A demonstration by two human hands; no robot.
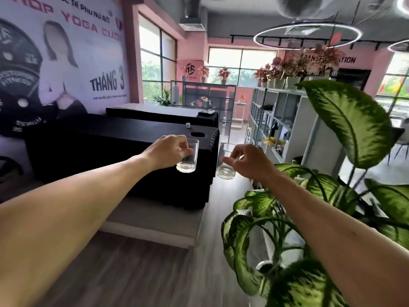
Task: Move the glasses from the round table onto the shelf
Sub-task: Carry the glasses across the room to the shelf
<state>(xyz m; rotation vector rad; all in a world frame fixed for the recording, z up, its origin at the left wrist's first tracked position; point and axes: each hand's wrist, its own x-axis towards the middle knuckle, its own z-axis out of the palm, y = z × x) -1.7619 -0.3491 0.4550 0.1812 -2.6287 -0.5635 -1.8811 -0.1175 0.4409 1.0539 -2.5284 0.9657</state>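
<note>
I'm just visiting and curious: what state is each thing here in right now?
Left hand: grips a clear empty drinking glass, held upright in the air.
Right hand: grips a second clear empty glass, also upright and carried.
White cubby shelf: open-fronted, some compartments holding items.

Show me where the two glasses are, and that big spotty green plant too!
Left glass (188, 160): head view, on its clear side wall beside the fingers.
Right glass (224, 167): head view, on its lower wall above the thick base.
Spotty green plant (354, 127): head view, on the biggest upper leaf.
</note>
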